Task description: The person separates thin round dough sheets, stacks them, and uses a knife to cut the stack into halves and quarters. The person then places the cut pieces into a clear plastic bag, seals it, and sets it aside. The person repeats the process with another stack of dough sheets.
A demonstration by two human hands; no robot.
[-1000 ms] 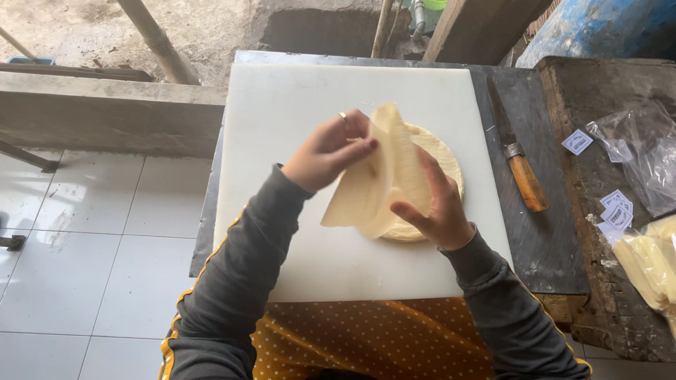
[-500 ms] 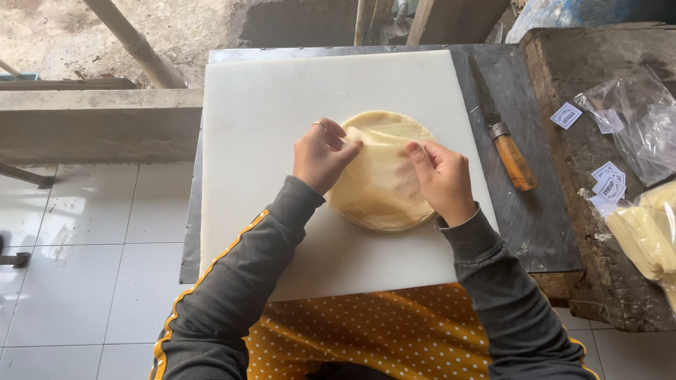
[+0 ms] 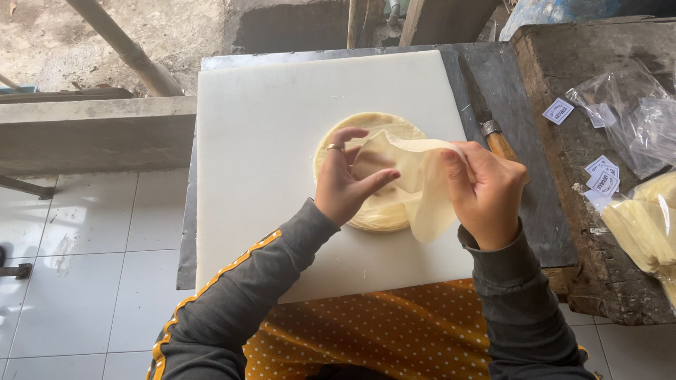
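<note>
A round stack of thin pale-yellow wrappers (image 3: 373,211) lies on a white cutting board (image 3: 267,155). One wrapper sheet (image 3: 422,190) is lifted off the stack and hangs curled between my hands. My right hand (image 3: 486,193) pinches its right edge, raised above the stack. My left hand (image 3: 345,183), with a ring on one finger, has thumb and fingers on the sheet's left edge, over the stack. Both arms wear grey sleeves.
A knife with a wooden handle (image 3: 496,137) lies on the dark metal surface right of the board. Clear plastic bags (image 3: 634,119), small white labels (image 3: 602,176) and packed wrappers (image 3: 648,225) sit on a rough wooden bench at the right. White tiled floor lies left.
Half a second ago both hands pressed flat on the stack; now they have peeled one sheet up, the right hand lifting it to the right.
</note>
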